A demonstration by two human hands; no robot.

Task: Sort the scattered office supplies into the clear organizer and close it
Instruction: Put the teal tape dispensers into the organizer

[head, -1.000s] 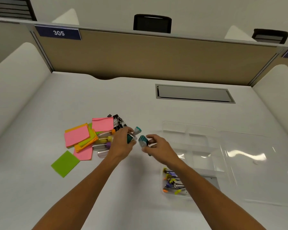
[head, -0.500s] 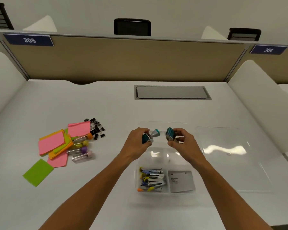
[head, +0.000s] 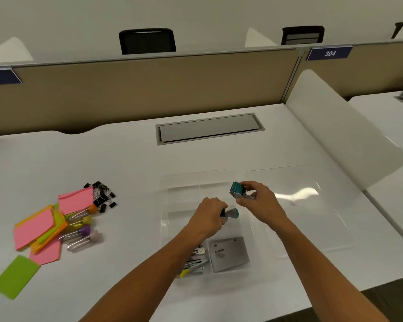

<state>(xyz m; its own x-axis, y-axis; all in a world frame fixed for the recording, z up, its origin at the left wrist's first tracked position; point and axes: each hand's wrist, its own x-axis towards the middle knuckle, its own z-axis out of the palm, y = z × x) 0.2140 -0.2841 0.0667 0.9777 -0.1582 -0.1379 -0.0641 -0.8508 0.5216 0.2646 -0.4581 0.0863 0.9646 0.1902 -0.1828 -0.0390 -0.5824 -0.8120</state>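
Fingers (head: 242, 201) of right hand (head: 258, 203) pinch a teal-capped item (head: 237, 189) above the clear organizer (head: 164, 219), far-right compartment. Left hand (head: 207, 217), knuckles up, grips another teal-capped item (head: 232, 213) over organizer's middle. Both forearms reach in from near desk (head: 126, 163) edge. Sticky notes (head: 42, 226), binder clips (head: 102, 196) lie well left of organizer.

A grey cable hatch (head: 209, 129) sits in the white desk (head: 102, 163) beyond the grip. A tan partition (head: 149, 89) rises further back, bearing a blue "304" plate (head: 329, 53) up right, black chair backs (head: 147, 41) behind it.
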